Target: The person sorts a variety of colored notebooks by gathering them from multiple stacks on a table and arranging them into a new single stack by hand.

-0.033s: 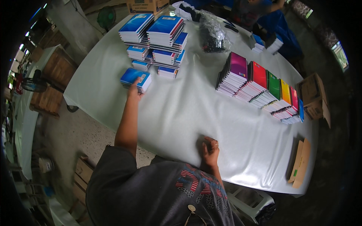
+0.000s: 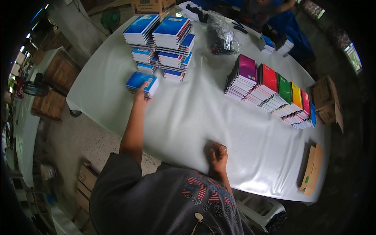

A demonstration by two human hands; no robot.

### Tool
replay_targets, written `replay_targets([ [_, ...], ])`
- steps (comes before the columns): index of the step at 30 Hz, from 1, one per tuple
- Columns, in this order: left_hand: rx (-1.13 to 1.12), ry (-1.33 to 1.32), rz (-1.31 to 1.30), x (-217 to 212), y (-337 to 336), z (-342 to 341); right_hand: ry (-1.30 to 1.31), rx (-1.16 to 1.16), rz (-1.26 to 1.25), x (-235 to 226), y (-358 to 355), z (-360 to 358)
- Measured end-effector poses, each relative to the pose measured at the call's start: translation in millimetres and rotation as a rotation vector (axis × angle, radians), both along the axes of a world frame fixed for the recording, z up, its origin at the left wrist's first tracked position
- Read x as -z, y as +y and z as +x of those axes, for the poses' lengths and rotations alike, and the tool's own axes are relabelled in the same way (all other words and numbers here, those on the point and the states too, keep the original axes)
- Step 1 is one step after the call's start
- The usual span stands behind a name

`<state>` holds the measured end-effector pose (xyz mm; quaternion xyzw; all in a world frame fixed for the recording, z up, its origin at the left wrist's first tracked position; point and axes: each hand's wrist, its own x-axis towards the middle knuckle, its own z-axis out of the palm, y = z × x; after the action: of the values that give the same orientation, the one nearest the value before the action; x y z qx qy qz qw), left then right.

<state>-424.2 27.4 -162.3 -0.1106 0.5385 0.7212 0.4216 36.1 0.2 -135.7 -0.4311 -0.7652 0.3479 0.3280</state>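
Observation:
A short stack of blue spiral notebooks (image 2: 137,79) sits near the left side of the table. My left hand (image 2: 142,94) grips its near right edge, thumb on top of the cover and fingers underneath or behind, partly hidden. Just beyond stand taller piles of blue notebooks (image 2: 171,26), layered crosswise in larger and smaller bundles. My right hand (image 2: 220,158) rests near the table's front edge, loosely curled with the thumb apart, holding nothing. To its far right runs a row of notebook stacks with purple (image 2: 246,67), red, green, yellow, pink and blue covers.
The table has a pale, wrinkled cover (image 2: 180,125). Clear plastic wrap (image 2: 221,35) lies at the back, with small notebook stacks (image 2: 267,44) to its right. An open carton (image 2: 325,100) stands beyond the right edge; a flat cardboard piece (image 2: 311,169) lies at front right. Another person is at the far side.
My left hand and the short stack of blue notebooks have shifted slightly to the right and nearer. My right hand has stayed in place.

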Motion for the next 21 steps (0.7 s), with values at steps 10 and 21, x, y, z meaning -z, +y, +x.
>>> replay_targets([
  [10, -0.069, -0.033, 0.002, -13, 39, 118, -0.004, -0.002, 0.008, 4, 2, 3],
  [21, -0.066, 0.016, -0.008, -10, 0, 0, 0.002, 0.026, -0.009, -5, -2, -2],
])
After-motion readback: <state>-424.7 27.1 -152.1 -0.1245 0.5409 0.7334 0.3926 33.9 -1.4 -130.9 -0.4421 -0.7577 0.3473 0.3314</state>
